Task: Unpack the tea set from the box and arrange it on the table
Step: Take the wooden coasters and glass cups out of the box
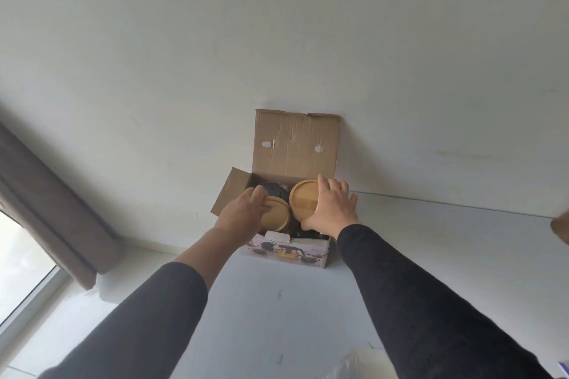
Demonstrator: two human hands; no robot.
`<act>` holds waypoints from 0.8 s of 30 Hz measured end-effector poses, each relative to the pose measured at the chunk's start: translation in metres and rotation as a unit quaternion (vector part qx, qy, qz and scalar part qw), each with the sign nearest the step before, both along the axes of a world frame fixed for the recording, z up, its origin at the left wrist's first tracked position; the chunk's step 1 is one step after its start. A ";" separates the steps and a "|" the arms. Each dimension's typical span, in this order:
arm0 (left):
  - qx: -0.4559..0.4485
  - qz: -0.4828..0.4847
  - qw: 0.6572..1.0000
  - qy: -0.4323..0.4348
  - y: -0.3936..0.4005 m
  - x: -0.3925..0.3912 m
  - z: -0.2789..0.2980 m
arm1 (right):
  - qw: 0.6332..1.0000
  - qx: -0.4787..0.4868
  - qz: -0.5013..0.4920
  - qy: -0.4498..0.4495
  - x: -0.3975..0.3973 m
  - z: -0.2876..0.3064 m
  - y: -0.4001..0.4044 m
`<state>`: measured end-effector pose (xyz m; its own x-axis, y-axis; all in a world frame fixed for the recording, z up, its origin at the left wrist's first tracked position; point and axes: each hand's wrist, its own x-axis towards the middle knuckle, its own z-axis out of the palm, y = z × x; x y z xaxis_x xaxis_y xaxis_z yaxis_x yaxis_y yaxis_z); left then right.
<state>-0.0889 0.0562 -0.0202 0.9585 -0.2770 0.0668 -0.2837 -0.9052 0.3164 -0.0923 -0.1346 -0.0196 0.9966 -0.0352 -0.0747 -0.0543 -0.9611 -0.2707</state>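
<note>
Reaching into the open cardboard box that stands on the white table against the wall, the person has each hand on its own round wooden saucer: the left hand curls its fingers round the rim of the left saucer, and the right hand spans the right saucer from above, thumb at its near edge, probably so both can come straight up past the dark teaware below. The raised lid flap closes off the far side, while bare tabletop in front and to the right leaves room to set pieces down.
</note>
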 end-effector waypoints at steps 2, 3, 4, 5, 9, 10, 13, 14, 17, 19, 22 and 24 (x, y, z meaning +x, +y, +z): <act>-0.030 0.028 0.999 0.022 -0.004 0.001 0.012 | 0.999 0.019 -0.022 -0.014 -0.009 0.013 0.000; -0.047 0.042 0.998 0.032 -0.008 0.003 0.019 | 0.999 0.028 -0.034 -0.021 -0.014 0.019 -0.002; -0.063 0.057 0.995 0.045 -0.013 0.003 0.026 | 0.998 0.034 -0.044 -0.025 -0.019 0.026 -0.004; -0.079 0.067 0.993 0.062 -0.018 0.004 0.033 | 0.997 0.038 -0.053 -0.028 -0.024 0.033 -0.006; -0.175 0.078 0.977 0.097 -0.047 0.002 0.061 | 0.994 0.031 -0.088 -0.049 -0.047 0.057 -0.029; -0.183 0.077 0.975 0.095 -0.056 0.001 0.066 | 0.993 0.025 -0.098 -0.052 -0.053 0.061 -0.037; -0.193 0.084 0.973 0.099 -0.086 -0.003 0.069 | 0.989 0.009 -0.138 -0.050 -0.073 0.066 -0.064; -0.222 0.096 0.964 0.113 -0.097 -0.004 0.069 | 0.987 0.007 -0.154 -0.048 -0.079 0.067 -0.075; -0.270 0.101 0.944 0.158 -0.135 -0.007 0.062 | 0.980 0.010 -0.195 -0.041 -0.096 0.062 -0.107; -0.258 0.084 0.947 0.171 -0.163 -0.010 0.056 | 0.976 0.010 -0.216 -0.032 -0.105 0.057 -0.130; -0.243 0.072 0.949 0.185 -0.208 -0.015 0.045 | 0.971 0.012 -0.239 -0.017 -0.114 0.046 -0.167; -0.235 0.069 0.950 0.195 -0.243 -0.016 0.033 | 0.969 0.013 -0.246 0.000 -0.117 0.035 -0.197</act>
